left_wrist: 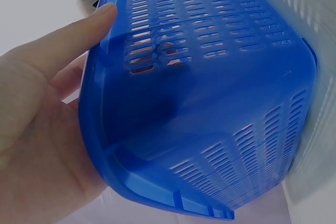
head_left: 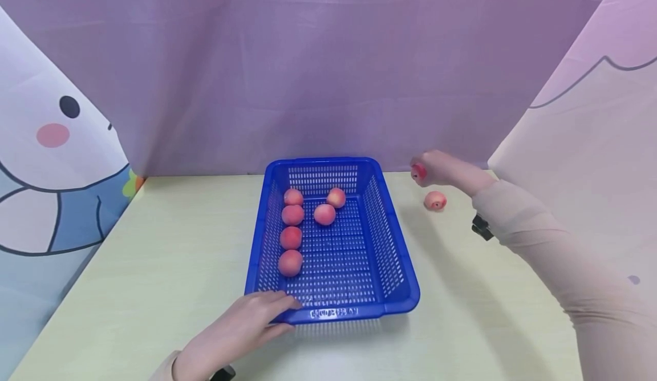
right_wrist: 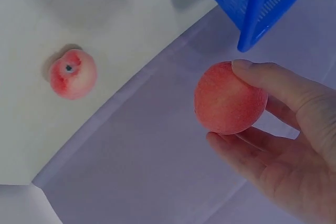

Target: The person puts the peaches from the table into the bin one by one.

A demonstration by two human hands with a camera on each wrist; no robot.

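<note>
A blue perforated plastic basket stands on the table, with several peaches inside. Four of its sides show in the head view, and a row of peaches lines its left wall; two more, one of them a paler peach, lie toward the back middle. My left hand grips the near left corner of the rim, its thumb on the outer side. Raised beyond the basket's right side, my right hand holds a peach between thumb and fingers. Below it another peach lies on the table.
The pale table extends on both sides of the basket. A purple cloth hangs behind its back edge, and printed cloth panels stand at left and right.
</note>
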